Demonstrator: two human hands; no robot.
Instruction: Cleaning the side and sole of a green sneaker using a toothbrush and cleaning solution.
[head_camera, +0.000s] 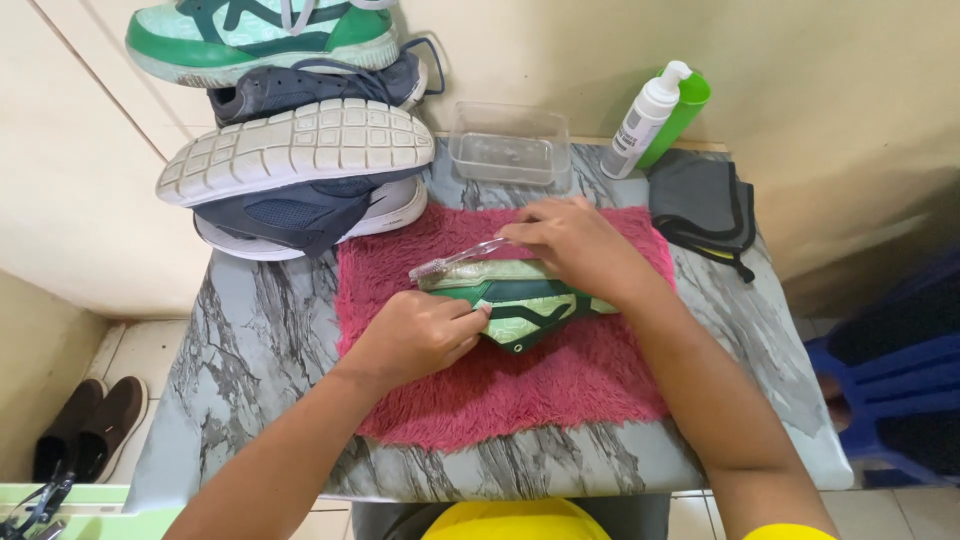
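Left hand (415, 335) curled closed, gripping the near edge of a green-and-mint sneaker (520, 298) lying on its side, sole toward the wall. Right hand (570, 245) closed around the handle of a clear toothbrush (455, 260), bristles at the sole's left end, touching it. Sneaker sits mid-way on a shaggy pink mat (520, 390), between both hands. Mat lies on a grey marble-pattern table (250, 340) against a cream wall. Behind: empty clear plastic tub (508, 143), white foam pump bottle (645, 122), dark grey cloth (700, 205), stacked shoes (295, 150) at back left. Blue plastic chair (880, 390) right.
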